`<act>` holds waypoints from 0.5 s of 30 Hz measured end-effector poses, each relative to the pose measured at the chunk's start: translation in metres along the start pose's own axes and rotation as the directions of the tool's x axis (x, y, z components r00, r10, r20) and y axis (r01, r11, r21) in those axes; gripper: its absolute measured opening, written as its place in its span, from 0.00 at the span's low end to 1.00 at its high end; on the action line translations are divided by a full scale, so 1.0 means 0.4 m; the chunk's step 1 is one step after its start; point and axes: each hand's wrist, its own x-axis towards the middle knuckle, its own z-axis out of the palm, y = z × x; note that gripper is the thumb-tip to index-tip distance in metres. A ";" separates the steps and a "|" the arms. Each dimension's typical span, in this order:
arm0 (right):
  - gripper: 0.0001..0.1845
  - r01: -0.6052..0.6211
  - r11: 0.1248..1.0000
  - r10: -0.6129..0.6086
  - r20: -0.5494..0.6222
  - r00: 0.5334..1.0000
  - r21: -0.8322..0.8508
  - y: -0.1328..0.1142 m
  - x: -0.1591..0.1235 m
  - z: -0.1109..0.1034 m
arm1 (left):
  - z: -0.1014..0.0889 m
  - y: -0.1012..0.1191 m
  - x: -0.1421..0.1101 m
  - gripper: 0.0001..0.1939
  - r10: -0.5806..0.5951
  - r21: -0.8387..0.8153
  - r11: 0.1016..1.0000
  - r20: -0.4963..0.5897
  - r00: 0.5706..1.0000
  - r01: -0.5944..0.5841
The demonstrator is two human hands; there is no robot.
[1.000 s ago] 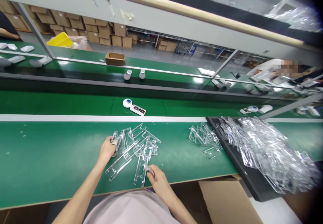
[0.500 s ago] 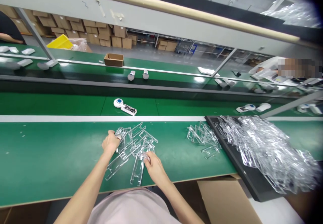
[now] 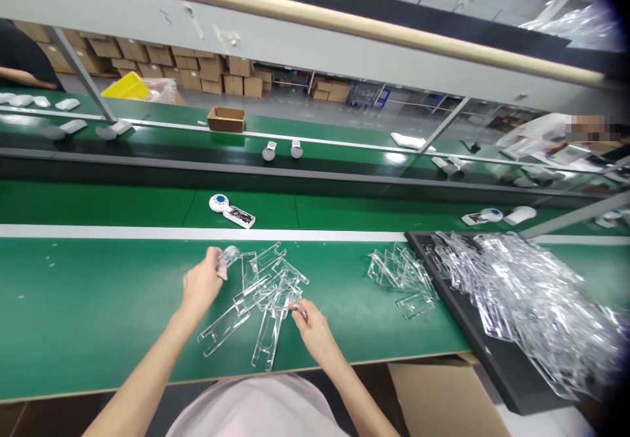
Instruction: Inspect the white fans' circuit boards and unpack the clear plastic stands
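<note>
A loose pile of clear plastic frames [image 3: 266,292] lies on the green worktable in front of me. At its upper left, my left hand [image 3: 203,281] is closed on a clear plastic piece [image 3: 229,254], most of it covered by the fingers. On the pile's right side, my right hand [image 3: 315,332] pinches the end of another clear frame [image 3: 295,306]; how far that frame runs into the pile cannot be made out. Two slim frames stick out of the heap towards me.
A smaller heap of clear frames [image 3: 401,271] lies to the right, beside a black tray [image 3: 462,322] piled high with them. White devices [image 3: 239,216] sit on the green conveyor [image 3: 123,204] behind. A cardboard box [image 3: 433,397] stands below the table edge. Other people are across the line.
My left hand has drawn back leftward from the pile with a clear piece in it. My right hand has shifted slightly right. The white device on the conveyor has moved left.
</note>
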 end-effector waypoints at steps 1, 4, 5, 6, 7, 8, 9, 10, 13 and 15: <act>0.10 -0.003 1.000 0.003 0.002 1.000 0.009 0.002 0.000 0.001 | 0.012 0.008 -0.015 0.19 0.102 0.070 0.993 -0.045 0.994 -0.099; 0.10 -0.007 0.999 0.007 0.005 1.000 0.033 0.003 0.003 0.006 | 0.079 0.025 -0.052 0.26 0.408 0.299 0.882 -0.099 0.908 -0.364; 0.10 -0.008 0.999 0.008 0.006 1.000 0.040 0.002 0.004 0.007 | 0.106 0.027 -0.062 0.29 0.459 0.335 0.850 -0.092 0.884 -0.407; 0.11 -0.010 0.999 0.009 0.007 1.000 0.048 0.002 0.006 0.006 | 0.134 0.026 -0.072 0.30 0.496 0.347 0.828 -0.086 0.864 -0.440; 0.11 -0.012 0.998 0.012 0.008 1.000 0.056 0.001 0.007 0.004 | 0.158 0.024 -0.081 0.29 0.524 0.335 0.816 -0.088 0.847 -0.470; 0.11 -0.017 0.998 0.016 0.009 1.000 0.064 0.002 0.009 0.002 | 0.180 0.021 -0.089 0.28 0.546 0.303 0.813 -0.098 0.832 -0.497; 0.11 -0.023 0.997 0.023 0.011 1.000 0.071 0.002 0.010 0.000 | 0.197 0.016 -0.097 0.27 0.557 0.253 0.817 -0.113 0.823 -0.518; 0.11 -0.031 0.996 0.031 0.013 0.999 0.080 0.003 0.012 -0.001 | 0.210 0.011 -0.103 0.28 0.558 0.195 0.825 -0.126 0.820 -0.531; 0.10 -0.059 0.992 0.055 0.036 0.998 0.115 0.006 0.017 0.005 | 0.226 -0.004 -0.111 0.33 0.528 0.069 0.849 -0.120 0.841 -0.523; 0.09 -0.083 0.986 0.074 0.067 0.995 0.145 0.009 0.022 0.017 | 0.224 -0.011 -0.109 0.36 0.513 0.071 0.858 -0.066 0.856 -0.508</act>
